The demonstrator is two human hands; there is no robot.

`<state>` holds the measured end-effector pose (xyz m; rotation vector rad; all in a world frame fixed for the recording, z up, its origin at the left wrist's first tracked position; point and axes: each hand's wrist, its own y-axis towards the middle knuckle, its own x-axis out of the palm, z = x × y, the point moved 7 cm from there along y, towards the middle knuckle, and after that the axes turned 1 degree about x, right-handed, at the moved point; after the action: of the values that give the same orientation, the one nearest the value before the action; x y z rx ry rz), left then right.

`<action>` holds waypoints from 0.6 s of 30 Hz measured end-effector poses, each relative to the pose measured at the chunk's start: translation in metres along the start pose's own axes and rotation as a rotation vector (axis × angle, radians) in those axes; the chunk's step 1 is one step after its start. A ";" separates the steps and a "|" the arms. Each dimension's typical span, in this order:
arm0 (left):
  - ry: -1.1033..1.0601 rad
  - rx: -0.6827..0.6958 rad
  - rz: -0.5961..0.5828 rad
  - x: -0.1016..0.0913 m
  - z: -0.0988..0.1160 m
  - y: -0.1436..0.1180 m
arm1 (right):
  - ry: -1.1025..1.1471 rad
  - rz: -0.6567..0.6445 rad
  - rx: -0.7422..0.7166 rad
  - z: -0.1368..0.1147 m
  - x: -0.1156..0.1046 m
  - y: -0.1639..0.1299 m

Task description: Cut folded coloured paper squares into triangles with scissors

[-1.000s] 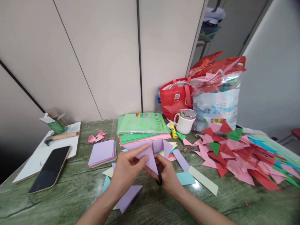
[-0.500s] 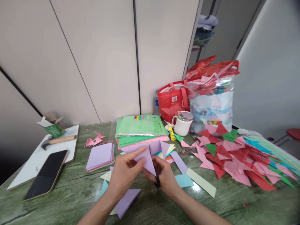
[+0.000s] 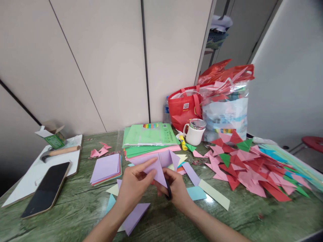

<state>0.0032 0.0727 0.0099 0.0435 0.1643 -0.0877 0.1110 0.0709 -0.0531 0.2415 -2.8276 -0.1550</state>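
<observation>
One table [image 3: 277, 222] fills the lower frame. At lower centre are two hands: the left hand [image 3: 135, 185], half closed, pinches one purple sheet [image 3: 159, 172] between thumb and fingers; the right hand [image 3: 178, 188] curls round one pair of scissors [image 3: 169, 193]. The sheet, mid-frame, looks light, thin, easily creased; best pinched near its fold. One phone [image 3: 46, 188] lies lower left; one mug [image 3: 194, 136] and one glue stick [image 3: 182, 143] right of centre.

One table [image 3: 161, 224], green, marbled, before me. Thereon: white board [image 3: 29, 183]; lilac-topped paper stack [image 3: 106, 168]; green-topped paper pile [image 3: 151, 136]; white mug [image 3: 194, 136]; glue stick [image 3: 183, 143]; heaped paper triangles [image 3: 251, 176].
</observation>
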 end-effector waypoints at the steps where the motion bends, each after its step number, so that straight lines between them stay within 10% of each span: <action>1: -0.001 0.000 -0.005 0.000 0.000 0.000 | -0.007 0.004 0.000 -0.001 0.000 0.000; 18: 0.040 -0.001 -0.023 0.000 -0.002 0.001 | -0.002 0.033 0.042 0.001 -0.002 0.000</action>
<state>0.0034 0.0735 0.0084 0.0428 0.2050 -0.1095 0.1128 0.0713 -0.0550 0.2041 -2.8373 -0.0896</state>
